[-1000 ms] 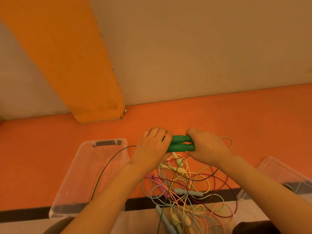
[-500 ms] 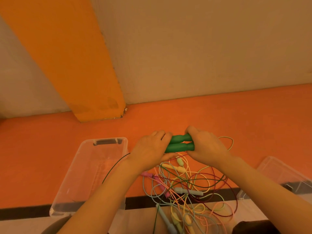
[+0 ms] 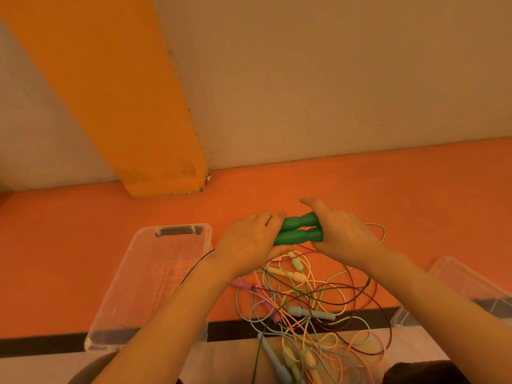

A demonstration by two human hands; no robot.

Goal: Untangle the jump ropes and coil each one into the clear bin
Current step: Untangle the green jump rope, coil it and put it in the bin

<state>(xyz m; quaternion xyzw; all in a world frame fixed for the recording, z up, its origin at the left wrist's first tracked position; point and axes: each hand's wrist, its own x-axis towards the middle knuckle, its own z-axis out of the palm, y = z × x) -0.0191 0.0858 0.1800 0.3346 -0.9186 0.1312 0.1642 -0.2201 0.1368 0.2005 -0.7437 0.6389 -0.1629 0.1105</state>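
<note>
The left hand [image 3: 250, 245] is curled round one end of the two green handles [image 3: 299, 231], and the right hand [image 3: 342, 231] is closed over the other end, its forefinger stretched along the top; the handles are thus held side by side, lengthwise between the two hands, above the orange surface [image 3: 83, 245]. A thin dark green cord [image 3: 194, 268] is seen to run from under the left wrist down across the near edge of the clear bin [image 3: 155, 275]. This bin is set just to the left of the left forearm, with a dark latch at its far rim (nothing can be made out lying in it apart from the cord crossing it). Directly beneath and nearer than the hands, a tangle of jump ropes [image 3: 310, 306] is spread over the surface and over its black front edge [image 3: 41, 347]: pale yellow, pink, grey-blue, light green and maroon cords are looped through one another, with several pastel handles among them. A second clear bin [image 3: 471, 284] is partly seen at the right, behind the right forearm. The surface is bounded at the back by a beige wall [image 3: 332, 92], against which an orange pillar [image 3: 124, 106] stands.
</note>
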